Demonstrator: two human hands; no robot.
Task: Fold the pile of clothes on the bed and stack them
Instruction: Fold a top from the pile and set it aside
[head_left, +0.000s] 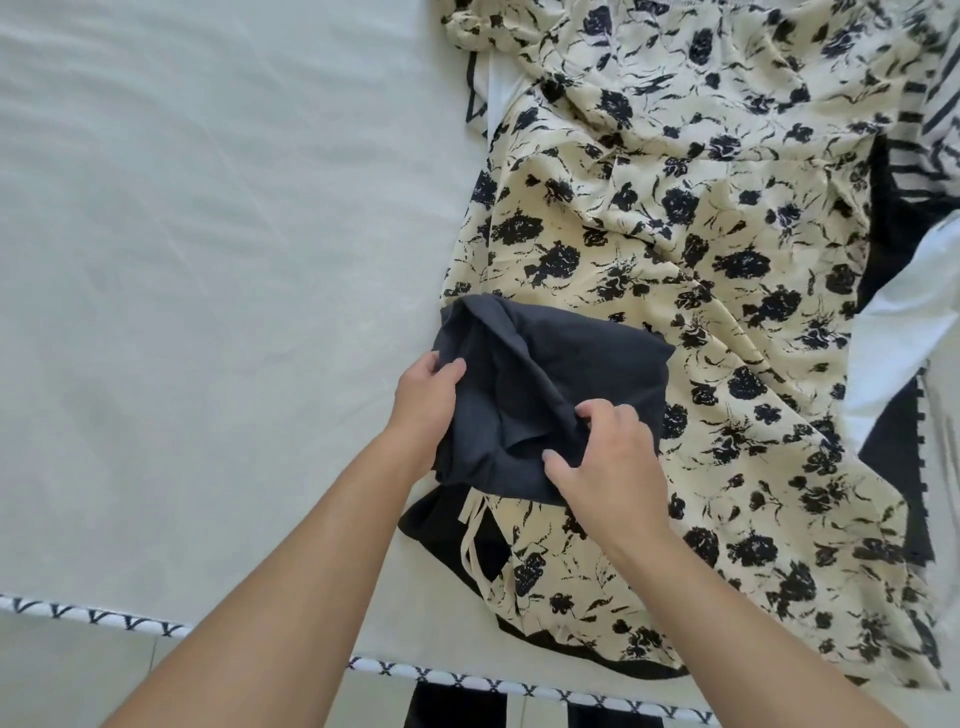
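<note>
A folded dark grey garment (550, 384) sits near the front edge of a bed, a little right of centre, lying on top of a spread-out cream garment with a black floral print (675, 249). The grey piece is bunched into a rough rectangle, with a thick fold running diagonally across it.

Both hands hold this grey piece. The left hand (423, 402) grips its left edge, fingers curled over the top of the fabric and thumb tucked beneath. The right hand (605, 452) pinches a ridge of cloth near the lower right corner, fingers bent and closed on the material. Both bare forearms reach in from the bottom of the view.

The floral garment stretches from the top of the view down to the bed's front edge, covering most of the right half. A cream drawstring (470, 530) trails out just below the grey piece, over a patch of black fabric (436, 519). Along the right edge, partly under the floral print, lie a white garment (904, 332) and a black-and-white striped one (935, 124).

The left half of the bed is a pale sheet (208, 260). A white trim with a dark zigzag pattern (93, 616) runs along the front edge.
</note>
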